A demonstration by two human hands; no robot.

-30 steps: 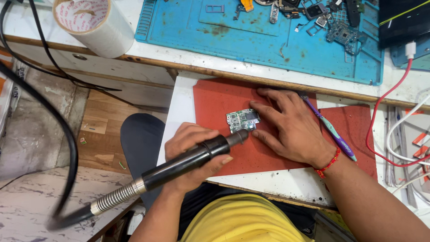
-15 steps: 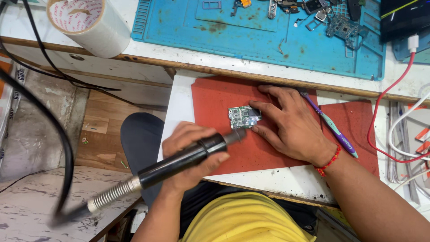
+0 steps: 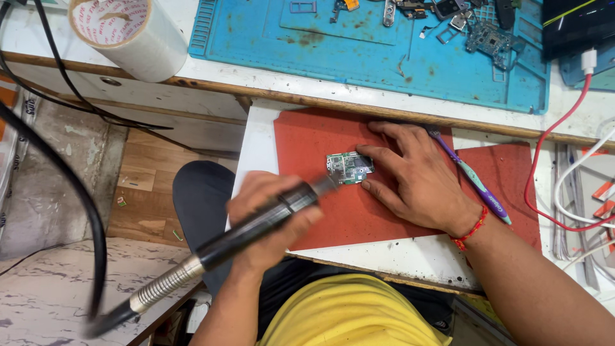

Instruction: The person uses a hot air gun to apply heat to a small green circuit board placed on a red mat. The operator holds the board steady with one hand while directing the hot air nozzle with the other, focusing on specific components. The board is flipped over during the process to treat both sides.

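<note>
Two hands: both engaged.
Left hand: fingers closed around black handpiece.
Right hand: fingertips pinning circuit board on red mat.
Board: judged light, stiff, fragile; best held by edges.

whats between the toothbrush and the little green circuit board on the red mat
In the head view, the right hand lies between the toothbrush and the circuit board, its fingers pinning the board to the red mat.

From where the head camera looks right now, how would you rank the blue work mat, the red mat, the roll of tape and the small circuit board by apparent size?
1. blue work mat, partly cut off at the top
2. red mat
3. roll of tape, though it stands nearer the camera, so its real size is unsure
4. circuit board
</note>
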